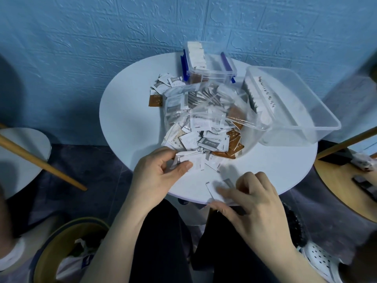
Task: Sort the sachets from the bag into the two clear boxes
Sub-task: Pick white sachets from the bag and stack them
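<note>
On the round white table [126,119] the clear bag [204,111] lies slumped with its mouth toward the person, sachets spilling out of it at the near side. The left hand [161,170] grips a small fanned stack of white sachets [191,160] between thumb and curled fingers, just beside the spill. The right hand [253,199] sits at the near edge with fingers bent over one white sachet [212,188] lying flat; motion blur makes it hard to tell whether it pinches or only touches it. Both boxes stand beyond the bag: the small clip-lid box [210,68] at the far middle, the larger clear box [295,103] to the far right, its long axis running near to far. The right hand is nearer the larger box; either reach crosses over the bag
</note>
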`<state>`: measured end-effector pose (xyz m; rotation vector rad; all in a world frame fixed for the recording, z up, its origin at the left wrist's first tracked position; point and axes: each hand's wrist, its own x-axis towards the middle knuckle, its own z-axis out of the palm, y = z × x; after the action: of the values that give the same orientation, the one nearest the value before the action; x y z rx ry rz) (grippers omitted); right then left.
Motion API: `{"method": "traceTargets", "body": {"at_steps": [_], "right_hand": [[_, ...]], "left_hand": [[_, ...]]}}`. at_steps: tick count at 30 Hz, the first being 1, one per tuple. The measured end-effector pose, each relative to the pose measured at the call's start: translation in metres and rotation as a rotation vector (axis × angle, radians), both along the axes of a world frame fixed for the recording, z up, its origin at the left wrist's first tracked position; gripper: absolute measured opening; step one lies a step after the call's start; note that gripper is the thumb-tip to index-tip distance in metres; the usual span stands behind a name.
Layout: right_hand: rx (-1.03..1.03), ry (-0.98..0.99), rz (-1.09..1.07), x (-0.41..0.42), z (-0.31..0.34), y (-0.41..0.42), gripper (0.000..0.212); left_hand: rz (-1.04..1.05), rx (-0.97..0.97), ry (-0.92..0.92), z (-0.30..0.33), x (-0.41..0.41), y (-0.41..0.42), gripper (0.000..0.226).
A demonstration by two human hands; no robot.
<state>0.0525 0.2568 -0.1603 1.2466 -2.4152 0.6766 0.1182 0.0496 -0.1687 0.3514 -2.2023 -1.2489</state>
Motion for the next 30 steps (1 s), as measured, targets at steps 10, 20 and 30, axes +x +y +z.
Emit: {"method": "traceTargets", "body": {"at_steps": [10, 20, 30], "right_hand": [[-0.046, -0.069, -0.017, -0.018, 0.008, 0.001, 0.041], [-0.022, 0.049, 0.07, -0.005, -0.011, 0.017, 0.025], [-0.486, -0.352, -0.067, -0.011, 0.017, 0.005, 0.007]], "left_hand": [[0.063, 0.143, -0.022, -0.008, 0.0, -0.002, 0.017], [-0.054, 0.228, -0.104, -0.002, 0.003, -0.007, 0.024], [-0.135, 0.37, -0.091, 0.003, 0.004, -0.005, 0.028]]}}
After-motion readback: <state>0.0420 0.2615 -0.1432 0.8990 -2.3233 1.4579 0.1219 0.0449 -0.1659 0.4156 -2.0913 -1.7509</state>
